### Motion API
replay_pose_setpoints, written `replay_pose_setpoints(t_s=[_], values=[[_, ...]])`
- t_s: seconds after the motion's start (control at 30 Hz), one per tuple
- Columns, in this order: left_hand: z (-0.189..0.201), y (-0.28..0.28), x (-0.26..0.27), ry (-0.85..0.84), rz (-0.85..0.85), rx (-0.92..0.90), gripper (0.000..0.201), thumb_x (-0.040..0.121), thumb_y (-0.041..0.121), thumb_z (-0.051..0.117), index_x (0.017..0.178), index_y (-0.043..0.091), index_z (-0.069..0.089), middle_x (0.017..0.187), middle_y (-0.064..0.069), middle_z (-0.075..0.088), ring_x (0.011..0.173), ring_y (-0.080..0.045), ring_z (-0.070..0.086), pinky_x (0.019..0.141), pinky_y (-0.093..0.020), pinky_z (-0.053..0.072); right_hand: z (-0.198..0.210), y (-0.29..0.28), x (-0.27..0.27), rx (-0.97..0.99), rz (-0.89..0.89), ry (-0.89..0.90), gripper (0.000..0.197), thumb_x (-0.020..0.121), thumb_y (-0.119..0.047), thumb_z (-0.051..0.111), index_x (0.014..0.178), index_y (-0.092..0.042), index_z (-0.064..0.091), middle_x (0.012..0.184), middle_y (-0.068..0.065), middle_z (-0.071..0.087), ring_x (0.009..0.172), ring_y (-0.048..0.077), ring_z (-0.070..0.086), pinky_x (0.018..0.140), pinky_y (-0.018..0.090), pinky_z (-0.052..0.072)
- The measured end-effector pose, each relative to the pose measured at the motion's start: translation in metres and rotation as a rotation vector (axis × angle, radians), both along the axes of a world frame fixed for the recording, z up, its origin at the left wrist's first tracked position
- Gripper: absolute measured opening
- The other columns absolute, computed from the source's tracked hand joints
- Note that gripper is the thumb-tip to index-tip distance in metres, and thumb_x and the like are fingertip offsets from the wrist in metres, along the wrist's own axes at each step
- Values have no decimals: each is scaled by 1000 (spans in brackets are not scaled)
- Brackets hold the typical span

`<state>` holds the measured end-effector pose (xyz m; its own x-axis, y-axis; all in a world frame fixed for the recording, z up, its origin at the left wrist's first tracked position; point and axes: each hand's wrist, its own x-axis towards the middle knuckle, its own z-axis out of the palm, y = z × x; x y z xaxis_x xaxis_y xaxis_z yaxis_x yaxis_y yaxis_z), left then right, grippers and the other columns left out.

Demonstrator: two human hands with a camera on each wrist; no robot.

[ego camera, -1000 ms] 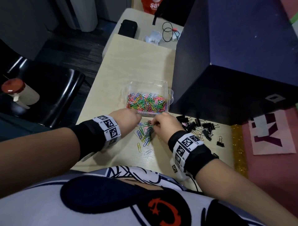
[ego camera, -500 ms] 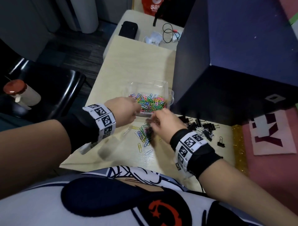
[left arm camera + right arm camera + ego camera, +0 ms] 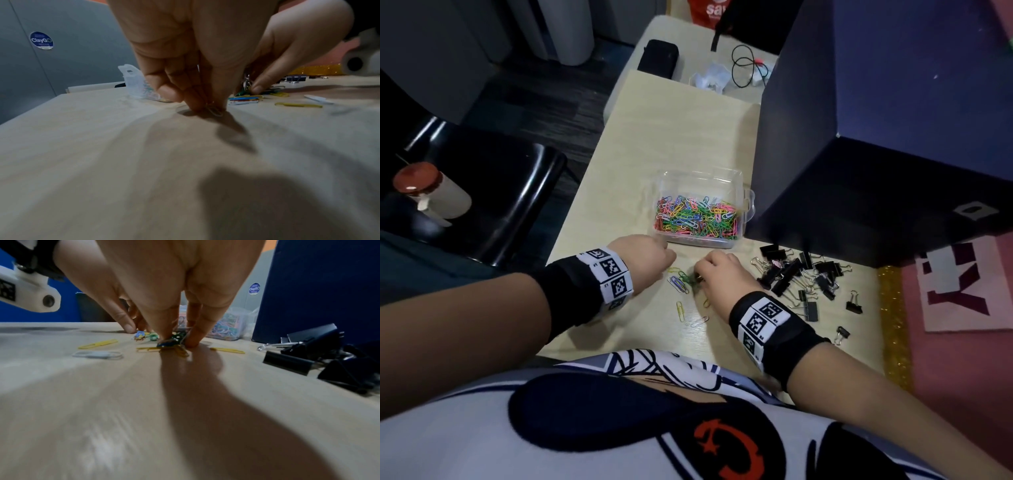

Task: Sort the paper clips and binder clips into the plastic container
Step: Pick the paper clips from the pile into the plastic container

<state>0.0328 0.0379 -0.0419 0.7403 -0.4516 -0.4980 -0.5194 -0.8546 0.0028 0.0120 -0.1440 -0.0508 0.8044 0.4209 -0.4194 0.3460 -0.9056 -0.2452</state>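
A clear plastic container [image 3: 747, 205] holding several coloured paper clips stands mid-table. Just in front of it, my left hand [image 3: 650, 255] pinches a pale paper clip [image 3: 214, 110] against the tabletop. My right hand [image 3: 719, 270] is down beside it, fingertips pinching a small bunch of green and yellow paper clips [image 3: 174, 340]. More loose paper clips [image 3: 680, 310] lie between and below the hands. A pile of black binder clips [image 3: 796, 277] sits to the right of my right hand.
A large dark blue box [image 3: 876, 137] stands right of the container, close behind the binder clips. A black case [image 3: 658, 60] and a cable [image 3: 748, 66] lie on the far table. A black chair [image 3: 493, 202] with a bottle [image 3: 431, 195] is left of the table.
My left hand came back from over the container down to the table and now pinches a clip. My right hand stayed at the loose clips, fingers closed on a bunch.
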Motion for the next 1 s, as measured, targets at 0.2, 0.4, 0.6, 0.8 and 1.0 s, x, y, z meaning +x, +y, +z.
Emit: replay_pose_setpoints(t_s=[0.2, 0.4, 0.6, 0.8, 1.0], values=[[-2, -5, 4, -15, 0, 47, 12, 87, 12, 57, 99, 13, 55, 102, -8, 56, 89, -29, 61, 61, -33, 40, 11, -2, 11, 81, -146, 15, 21, 93, -16, 54, 113, -18, 61, 114, 7, 53, 110, 26, 52, 88, 29, 40], [-3, -8, 7, 17, 15, 8, 15, 90, 11, 49, 103, 11, 56, 107, -9, 56, 97, -28, 59, 75, -36, 48, 45, 6, 22, 203, -239, -57, 20, 90, -21, 61, 109, -20, 64, 114, 2, 56, 105, 21, 55, 89, 28, 42], [-2, -7, 7, 15, 27, 11, 14, 92, 16, 47, 104, 14, 55, 107, -7, 55, 95, -27, 59, 70, -35, 46, 67, 9, 42, 326, -363, -199, 40, 89, -26, 61, 129, -22, 54, 129, 4, 51, 119, 22, 49, 100, 28, 36], [11, 5, 12, 130, 42, 9, 30, 80, 17, 62, 107, 22, 50, 113, 1, 52, 91, -23, 56, 68, -32, 47, 63, -9, 29, 43, -440, 36, 35, 89, -20, 56, 123, -16, 50, 123, 8, 49, 109, 26, 53, 91, 33, 43], [14, 8, 11, 130, -27, 35, 42, 81, 21, 64, 120, 21, 47, 118, -2, 50, 96, -26, 58, 66, -32, 44, 49, -13, 10, -257, -381, 239, 47, 90, -3, 44, 137, -4, 34, 140, 16, 31, 130, 34, 39, 104, 40, 38]])
